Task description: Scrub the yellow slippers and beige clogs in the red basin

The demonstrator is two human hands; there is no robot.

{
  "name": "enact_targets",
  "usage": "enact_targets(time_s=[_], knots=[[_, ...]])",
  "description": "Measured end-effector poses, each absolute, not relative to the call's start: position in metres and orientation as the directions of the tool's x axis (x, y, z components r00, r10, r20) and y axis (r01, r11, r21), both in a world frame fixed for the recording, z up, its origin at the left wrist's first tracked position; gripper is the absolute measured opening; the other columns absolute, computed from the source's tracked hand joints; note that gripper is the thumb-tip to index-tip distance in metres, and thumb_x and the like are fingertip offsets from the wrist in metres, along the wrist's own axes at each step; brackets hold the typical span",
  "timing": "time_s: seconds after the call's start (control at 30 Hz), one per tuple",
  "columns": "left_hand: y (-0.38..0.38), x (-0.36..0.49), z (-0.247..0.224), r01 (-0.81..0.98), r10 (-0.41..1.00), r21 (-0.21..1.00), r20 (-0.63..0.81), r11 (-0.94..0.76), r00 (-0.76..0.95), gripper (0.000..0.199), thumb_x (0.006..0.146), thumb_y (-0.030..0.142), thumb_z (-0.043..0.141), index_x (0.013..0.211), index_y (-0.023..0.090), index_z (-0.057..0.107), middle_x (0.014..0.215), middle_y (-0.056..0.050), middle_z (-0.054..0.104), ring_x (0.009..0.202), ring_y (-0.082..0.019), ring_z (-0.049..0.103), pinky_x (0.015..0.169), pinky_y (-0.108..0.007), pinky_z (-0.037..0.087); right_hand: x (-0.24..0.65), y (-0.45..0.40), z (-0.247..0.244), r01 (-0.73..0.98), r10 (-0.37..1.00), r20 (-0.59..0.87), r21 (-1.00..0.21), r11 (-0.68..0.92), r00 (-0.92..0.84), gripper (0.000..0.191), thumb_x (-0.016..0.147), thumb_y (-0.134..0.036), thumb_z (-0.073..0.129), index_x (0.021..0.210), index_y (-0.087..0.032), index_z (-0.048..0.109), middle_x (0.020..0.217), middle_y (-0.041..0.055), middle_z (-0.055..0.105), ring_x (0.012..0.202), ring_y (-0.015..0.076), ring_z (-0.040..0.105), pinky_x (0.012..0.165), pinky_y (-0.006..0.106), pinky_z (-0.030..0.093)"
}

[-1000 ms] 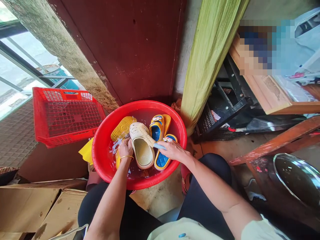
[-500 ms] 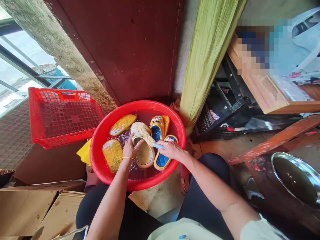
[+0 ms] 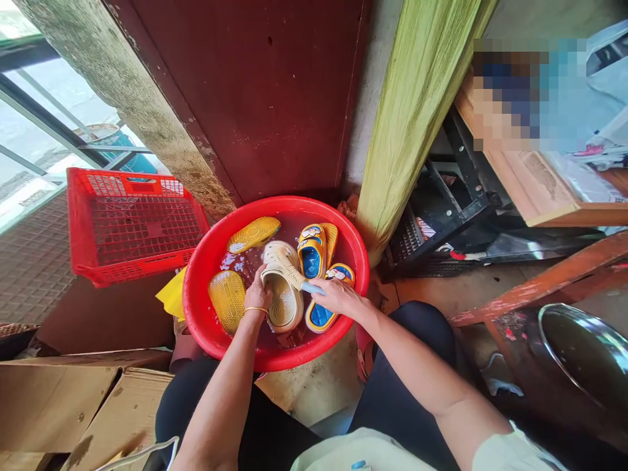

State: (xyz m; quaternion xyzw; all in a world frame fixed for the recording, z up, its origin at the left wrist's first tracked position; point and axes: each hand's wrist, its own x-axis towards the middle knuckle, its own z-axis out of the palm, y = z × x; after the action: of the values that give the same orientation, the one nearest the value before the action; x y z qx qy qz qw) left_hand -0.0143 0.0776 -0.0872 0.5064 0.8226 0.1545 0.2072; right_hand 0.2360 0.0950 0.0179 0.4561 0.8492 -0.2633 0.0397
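Note:
A red basin [image 3: 192, 293] of water stands between my knees with several shoes in it. My left hand [image 3: 258, 293] grips the near left side of a beige clog [image 3: 286, 311], thumb at its opening. In my right hand [image 3: 338, 296] is a scrub brush [image 3: 292, 271] with a pale blue handle; its beige head lies against the clog's upper. Close to that hand, a yellow slipper with a blue insole [image 3: 321, 315] is partly covered. Another yellow-and-blue slipper [image 3: 311, 252] sits behind it. To the left, yellow soles [image 3: 227, 301] face up in the water.
A red plastic crate [image 3: 142, 229] stands beyond the basin at left, above cardboard boxes [image 3: 44, 399]. A dark red door [image 3: 255, 98] and a yellow-green curtain [image 3: 417, 118] border the far side. At right are a wooden table [image 3: 544, 196] and a metal bowl [image 3: 579, 353].
The view has shifted slightly, moving the scene a little to the right. My left thumb has come closer to the clog's edge. The brush remains at the clog's upper.

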Motion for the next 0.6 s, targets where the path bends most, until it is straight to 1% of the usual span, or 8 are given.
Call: enact_targets(time_s=[0.13,0.27,0.4,0.6], knots=[[0.0768,-0.0146,-0.09,0.774,0.888,0.436,-0.205,0.459,-0.412,0.062,0.097,0.024,0.047,0.157,0.026,0.036,0.12,-0.011,0.075,0.104,-0.029,0.073,0.088,-0.036,0.052,0.2338,0.0945,0.0161,0.793,0.754,-0.298,-0.4,0.459,-0.586,0.042,0.099,-0.032,0.045,0.138,-0.03,0.058,0.112,0.0035,0.078,0.099,0.0197,0.072,0.076,0.025,0.043],[0.0773,-0.0141,-0.0915,0.787,0.874,0.381,-0.241,0.486,-0.423,0.062,0.097,0.027,0.047,0.158,0.024,0.035,0.119,-0.014,0.075,0.107,-0.031,0.072,0.089,-0.037,0.052,0.2318,0.0947,0.016,0.805,0.761,-0.304,-0.381,0.455,-0.574,0.043,0.099,-0.031,0.046,0.141,-0.031,0.056,0.117,0.0036,0.077,0.103,0.0201,0.071,0.079,0.025,0.044],[0.0774,-0.0132,-0.0919,0.787,0.863,0.36,-0.271,0.501,-0.425,0.062,0.098,0.028,0.046,0.158,0.025,0.033,0.12,-0.015,0.074,0.107,-0.031,0.073,0.087,-0.038,0.052,0.2297,0.095,0.0171,0.819,0.761,-0.333,-0.371,0.437,-0.557,0.043,0.1,-0.031,0.046,0.142,-0.033,0.056,0.122,0.0027,0.076,0.107,0.0196,0.069,0.082,0.025,0.044],[0.0774,-0.0113,-0.0942,0.786,0.839,0.306,-0.296,0.537,-0.457,0.058,0.096,0.029,0.049,0.153,0.024,0.039,0.116,-0.016,0.075,0.105,-0.033,0.073,0.086,-0.04,0.053,0.2271,0.0954,0.0121,0.813,0.761,-0.311,-0.351,0.464,-0.569,0.043,0.1,-0.031,0.045,0.142,-0.033,0.055,0.124,0.0031,0.075,0.108,0.02,0.07,0.082,0.026,0.045]])
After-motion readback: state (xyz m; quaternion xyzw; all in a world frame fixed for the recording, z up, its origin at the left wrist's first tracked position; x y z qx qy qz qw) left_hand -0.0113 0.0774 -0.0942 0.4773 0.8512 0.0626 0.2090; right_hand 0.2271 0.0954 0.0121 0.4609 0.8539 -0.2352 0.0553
